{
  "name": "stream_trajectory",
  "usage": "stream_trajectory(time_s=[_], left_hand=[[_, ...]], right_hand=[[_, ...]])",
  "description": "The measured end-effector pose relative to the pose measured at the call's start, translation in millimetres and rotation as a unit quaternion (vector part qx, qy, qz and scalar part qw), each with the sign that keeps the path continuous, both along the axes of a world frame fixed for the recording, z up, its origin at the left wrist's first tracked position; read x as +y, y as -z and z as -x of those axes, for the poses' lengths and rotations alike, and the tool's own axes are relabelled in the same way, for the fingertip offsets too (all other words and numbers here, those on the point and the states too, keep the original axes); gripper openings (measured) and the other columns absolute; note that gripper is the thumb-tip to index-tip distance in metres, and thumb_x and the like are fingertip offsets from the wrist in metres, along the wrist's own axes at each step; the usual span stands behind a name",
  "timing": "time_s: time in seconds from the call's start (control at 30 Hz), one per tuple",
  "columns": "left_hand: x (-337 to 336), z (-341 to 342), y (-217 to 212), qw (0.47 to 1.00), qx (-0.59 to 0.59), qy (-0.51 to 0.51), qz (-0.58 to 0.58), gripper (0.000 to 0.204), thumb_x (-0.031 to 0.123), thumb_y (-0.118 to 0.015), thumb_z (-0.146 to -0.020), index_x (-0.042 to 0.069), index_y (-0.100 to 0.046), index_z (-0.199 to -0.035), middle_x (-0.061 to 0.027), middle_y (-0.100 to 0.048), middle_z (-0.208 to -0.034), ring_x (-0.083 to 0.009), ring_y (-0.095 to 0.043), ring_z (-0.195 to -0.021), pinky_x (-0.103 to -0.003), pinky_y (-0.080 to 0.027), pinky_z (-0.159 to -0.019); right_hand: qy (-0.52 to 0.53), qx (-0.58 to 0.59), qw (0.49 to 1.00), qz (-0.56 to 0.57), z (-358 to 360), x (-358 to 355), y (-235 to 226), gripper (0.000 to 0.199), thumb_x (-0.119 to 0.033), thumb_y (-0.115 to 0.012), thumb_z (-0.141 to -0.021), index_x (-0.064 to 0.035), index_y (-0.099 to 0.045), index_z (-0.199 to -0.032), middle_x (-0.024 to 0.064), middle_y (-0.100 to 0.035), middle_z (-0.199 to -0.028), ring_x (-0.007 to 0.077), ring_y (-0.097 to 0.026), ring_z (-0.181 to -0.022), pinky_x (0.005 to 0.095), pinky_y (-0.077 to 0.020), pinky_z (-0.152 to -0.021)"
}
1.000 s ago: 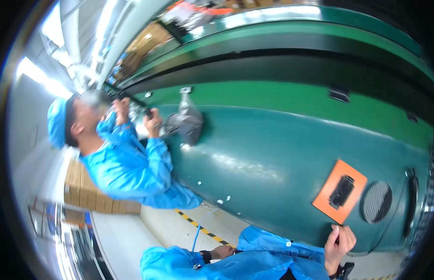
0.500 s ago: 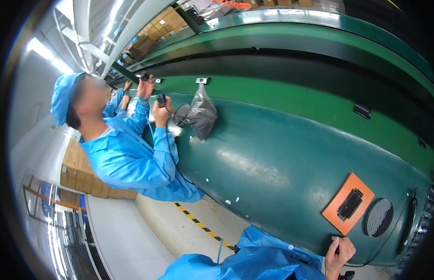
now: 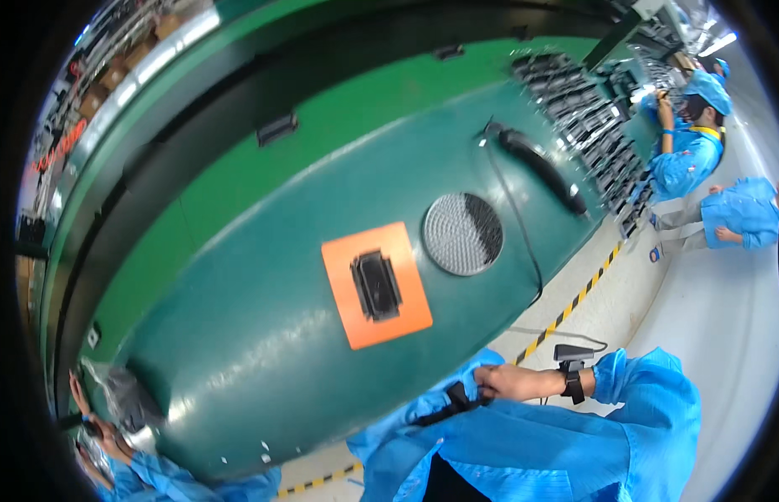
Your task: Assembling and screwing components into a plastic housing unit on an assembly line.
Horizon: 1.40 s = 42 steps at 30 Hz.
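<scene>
My right hand (image 3: 507, 382) reaches across the front of my body, below the table edge. Its fingers are closed on a black strap-like thing (image 3: 452, 407) lying against my blue sleeve. A black band with a small dark box circles my right wrist. My left hand does not show. On the table beyond lies an orange mat (image 3: 340, 268) with a black rectangular frame-like part (image 3: 376, 285) on it. To its right is a round grey dimpled tray (image 3: 453, 236), with small dark pieces over its right side. A black electric screwdriver (image 3: 543, 167) rests farther right, its cord trailing to the near edge.
Rows of black parts (image 3: 590, 125) cover the table's far right end. Black pieces (image 3: 277, 130) sit along a green conveyor strip (image 3: 214, 192) at the back. Co-workers in blue stand at lower left and far right; a plastic-bagged dark bundle (image 3: 128, 396) lies by the left one.
The view has swung to the right, so the mat and tray now appear mid-table and the electric screwdriver is in full view. My right hand has moved from the table edge to my sleeve.
</scene>
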<state>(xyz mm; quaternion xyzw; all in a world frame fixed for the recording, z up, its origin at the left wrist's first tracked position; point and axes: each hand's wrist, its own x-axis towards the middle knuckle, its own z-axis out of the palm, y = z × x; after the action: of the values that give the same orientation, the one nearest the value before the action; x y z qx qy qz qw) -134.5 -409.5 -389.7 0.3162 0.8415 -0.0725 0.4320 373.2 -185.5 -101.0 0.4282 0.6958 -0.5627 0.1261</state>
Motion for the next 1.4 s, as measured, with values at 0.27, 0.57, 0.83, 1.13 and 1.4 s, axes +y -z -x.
stream_trajectory(time_s=[0.27, 0.57, 0.83, 1.13, 1.4], left_hand=[[-84.1, -50.4, -39.8, 0.983, -0.022, -0.182, -0.024, 0.029, 0.026, -0.048, -0.112, 0.003, -0.064, -0.101, -0.0020, -0.063, -0.094, -0.0170, -0.059, -0.084, -0.033, -0.049, -0.077], [39.3, -109.8, -255.3, 0.889, -0.182, -0.242, -0.344, 0.004, 0.004, -0.063, -0.103, 0.002, -0.066, -0.105, -0.0014, -0.065, -0.095, -0.0104, -0.060, -0.083, -0.025, -0.048, -0.077], [122.3, -155.4, -318.8, 0.924, -0.266, 0.194, -0.194, 0.046, 0.005, -0.077, -0.091, 0.009, -0.060, -0.134, -0.0243, -0.071, -0.109, -0.0481, -0.068, -0.105, -0.052, -0.056, -0.089], [124.4, -158.7, -309.2, 0.916, -0.363, 0.086, -0.149, 0.046, 0.002, -0.074, -0.090, 0.005, -0.060, -0.135, -0.0209, -0.074, -0.116, -0.0406, -0.074, -0.108, -0.043, -0.058, -0.091], [141.9, -170.5, -349.1, 0.908, -0.400, 0.016, -0.123, 0.044, 0.007, -0.068, -0.089, 0.009, -0.066, -0.133, -0.0153, -0.074, -0.113, -0.0329, -0.073, -0.113, -0.042, -0.056, -0.098]], right_hand=[[0.141, 0.002, 0.989, -0.037, -3.1, -3.8, -38.6, 0.022, -0.010, -0.071, -0.096, 0.0004, -0.062, -0.112, 0.0208, -0.063, -0.109, 0.0418, -0.066, -0.100, 0.0486, -0.0544, -0.085], [0.041, 0.049, 0.998, 0.028, 20.5, 5.9, -44.5, 0.037, -0.004, -0.072, -0.096, -0.0020, -0.061, -0.131, 0.0185, -0.062, -0.120, 0.0374, -0.067, -0.112, 0.0442, -0.0566, -0.098], [-0.031, 0.053, 0.997, 0.044, 13.7, 18.9, -45.5, 0.048, -0.006, -0.074, -0.091, -0.0028, -0.052, -0.134, 0.0227, -0.062, -0.122, 0.0424, -0.067, -0.109, 0.0484, -0.0562, -0.093], [0.070, 0.137, 0.983, -0.102, 20.6, -19.0, 0.2, 0.017, -0.010, -0.074, -0.095, 0.0005, -0.062, -0.097, 0.0176, -0.065, -0.089, 0.0383, -0.067, -0.085, 0.0447, -0.0549, -0.077], [0.194, 0.161, 0.963, -0.098, 38.4, -17.5, -28.5, 0.013, -0.005, -0.073, -0.095, 0.0032, -0.063, -0.096, 0.0173, -0.063, -0.086, 0.0368, -0.063, -0.078, 0.0442, -0.0513, -0.070]])
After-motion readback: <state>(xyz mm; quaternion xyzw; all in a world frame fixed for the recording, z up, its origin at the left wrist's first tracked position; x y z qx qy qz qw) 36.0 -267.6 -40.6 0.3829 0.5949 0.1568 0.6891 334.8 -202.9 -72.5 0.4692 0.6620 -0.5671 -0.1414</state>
